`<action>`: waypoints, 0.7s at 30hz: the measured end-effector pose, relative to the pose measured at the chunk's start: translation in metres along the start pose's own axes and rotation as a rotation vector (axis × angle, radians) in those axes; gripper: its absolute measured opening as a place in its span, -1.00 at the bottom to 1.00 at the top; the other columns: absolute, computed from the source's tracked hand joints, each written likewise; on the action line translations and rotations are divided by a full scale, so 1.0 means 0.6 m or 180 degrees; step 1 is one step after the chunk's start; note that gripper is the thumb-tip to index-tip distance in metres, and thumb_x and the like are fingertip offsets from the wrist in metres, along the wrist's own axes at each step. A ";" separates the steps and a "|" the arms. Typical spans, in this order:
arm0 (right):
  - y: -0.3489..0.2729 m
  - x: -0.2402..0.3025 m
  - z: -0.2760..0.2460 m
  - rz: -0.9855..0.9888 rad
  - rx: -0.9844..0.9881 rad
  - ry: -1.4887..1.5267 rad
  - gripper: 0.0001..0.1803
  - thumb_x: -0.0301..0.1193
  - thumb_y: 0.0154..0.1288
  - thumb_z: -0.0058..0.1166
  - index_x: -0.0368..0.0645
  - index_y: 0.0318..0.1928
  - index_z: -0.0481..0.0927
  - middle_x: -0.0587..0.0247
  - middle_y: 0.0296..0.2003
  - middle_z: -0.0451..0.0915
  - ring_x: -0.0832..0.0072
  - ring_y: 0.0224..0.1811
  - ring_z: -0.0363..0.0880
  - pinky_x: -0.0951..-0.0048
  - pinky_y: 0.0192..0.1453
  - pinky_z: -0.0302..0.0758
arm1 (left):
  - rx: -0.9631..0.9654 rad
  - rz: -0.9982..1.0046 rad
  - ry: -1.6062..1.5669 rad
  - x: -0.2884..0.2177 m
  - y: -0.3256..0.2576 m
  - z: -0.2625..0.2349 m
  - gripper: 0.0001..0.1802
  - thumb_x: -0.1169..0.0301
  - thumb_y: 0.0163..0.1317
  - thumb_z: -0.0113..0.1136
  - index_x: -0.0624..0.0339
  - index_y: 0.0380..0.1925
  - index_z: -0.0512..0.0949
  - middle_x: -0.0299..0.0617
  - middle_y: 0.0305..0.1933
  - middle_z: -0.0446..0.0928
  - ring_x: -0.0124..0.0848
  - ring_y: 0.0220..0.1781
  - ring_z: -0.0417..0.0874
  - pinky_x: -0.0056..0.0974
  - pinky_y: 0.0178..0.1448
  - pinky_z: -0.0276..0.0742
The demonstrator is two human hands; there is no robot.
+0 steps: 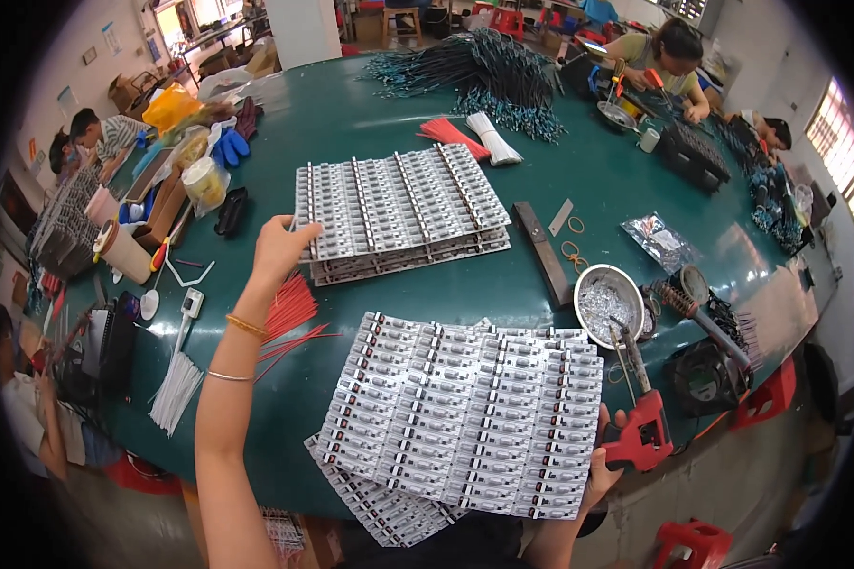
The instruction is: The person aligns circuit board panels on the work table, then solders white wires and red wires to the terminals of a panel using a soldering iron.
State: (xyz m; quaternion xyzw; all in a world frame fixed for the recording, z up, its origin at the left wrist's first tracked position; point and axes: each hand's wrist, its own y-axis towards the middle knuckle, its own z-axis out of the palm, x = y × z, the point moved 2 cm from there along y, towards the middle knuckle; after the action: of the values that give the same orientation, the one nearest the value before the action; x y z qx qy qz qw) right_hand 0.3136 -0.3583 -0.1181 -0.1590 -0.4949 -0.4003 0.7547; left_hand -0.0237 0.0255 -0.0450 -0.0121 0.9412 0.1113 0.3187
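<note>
A stack of grey-white circuit board panels [399, 204], each with rows of small parts, lies on the green table. My left hand [287, 245] has its fingers closed on the left edge of this stack's top panel. Nearer to me, another circuit board panel [470, 412] is tilted up, and my right hand [600, 465] grips its right edge, partly hidden by it. Beneath and behind it, more panels [380, 503] stick out at the lower left. A red hot glue gun [638, 431] rests right beside my right hand.
Red wires [289, 308] and white wires [174, 394] lie left. A metal bowl [609, 303] and a dark bar [543, 254] are on the right. Bundled dark cables [489, 76] cover the far side. A person [669, 71] works at the far right; others sit at the left.
</note>
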 end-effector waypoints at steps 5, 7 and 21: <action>0.001 0.004 0.004 -0.0002 0.0039 0.0094 -0.20 -0.30 0.24 0.23 -0.36 0.35 0.12 -0.21 0.24 0.34 0.14 0.24 0.42 0.11 0.32 0.35 | 0.0839 -0.0878 -0.2554 -0.025 0.003 -0.010 -0.84 0.32 0.08 0.28 0.15 -0.39 0.59 -0.42 -0.50 0.53 -0.65 -0.60 0.39 -0.42 -0.60 0.07; 0.001 0.005 0.004 0.0017 0.0048 0.0078 -0.20 -0.30 0.24 0.22 -0.36 0.35 0.12 -0.21 0.24 0.34 0.15 0.24 0.41 0.12 0.32 0.35 | 0.0723 -0.0710 -0.3325 -0.040 0.001 -0.019 -0.91 0.37 0.13 0.25 0.12 -0.40 0.58 -0.43 -0.51 0.53 -0.67 -0.59 0.42 -0.48 -0.62 0.11; 0.003 -0.009 -0.009 -0.0013 0.0147 0.0017 -0.24 -0.33 0.30 0.16 -0.35 0.36 0.09 -0.20 0.26 0.33 0.18 0.23 0.43 0.11 0.30 0.39 | 0.0303 -0.1033 -0.4251 -0.040 -0.173 -0.188 -0.54 0.41 0.14 0.24 0.37 0.04 0.45 -0.12 -0.09 0.61 -0.39 -0.15 0.69 -0.34 -0.05 0.62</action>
State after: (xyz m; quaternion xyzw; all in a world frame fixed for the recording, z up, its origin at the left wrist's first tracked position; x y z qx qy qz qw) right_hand 0.3173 -0.3584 -0.1251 -0.1395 -0.5022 -0.3907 0.7587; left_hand -0.0623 -0.1013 0.0356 -0.0677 0.5334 0.0044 0.8431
